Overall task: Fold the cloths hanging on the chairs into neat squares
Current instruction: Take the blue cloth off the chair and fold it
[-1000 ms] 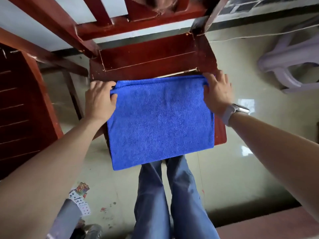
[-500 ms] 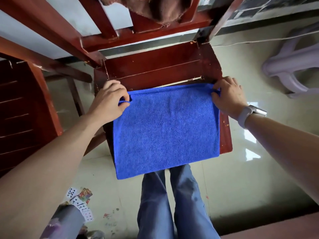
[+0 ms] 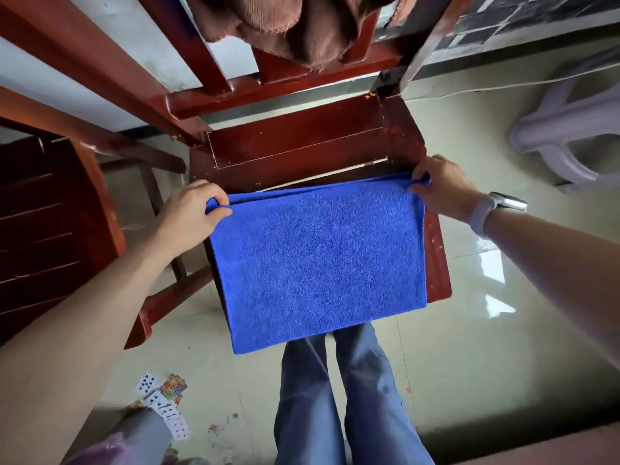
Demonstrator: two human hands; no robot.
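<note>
A blue cloth, folded into a rectangle, lies on the seat of a red-brown wooden chair, and its near edge hangs over the seat's front. My left hand pinches the cloth's far left corner. The far right corner is pinched by my right hand, which has a watch on its wrist. The far edge between both hands is slightly raised off the seat. A brown cloth hangs over the chair's backrest at the top of the view.
A second wooden chair stands at the left. A pale plastic stool is at the right on the tiled floor. Playing cards lie scattered on the floor at the lower left. My legs in blue jeans stand before the chair.
Both hands went from resting flat at the cloth's far corners to pinching them. The far edge has lifted a little, and the view has tilted upward, showing more of the brown cloth.
</note>
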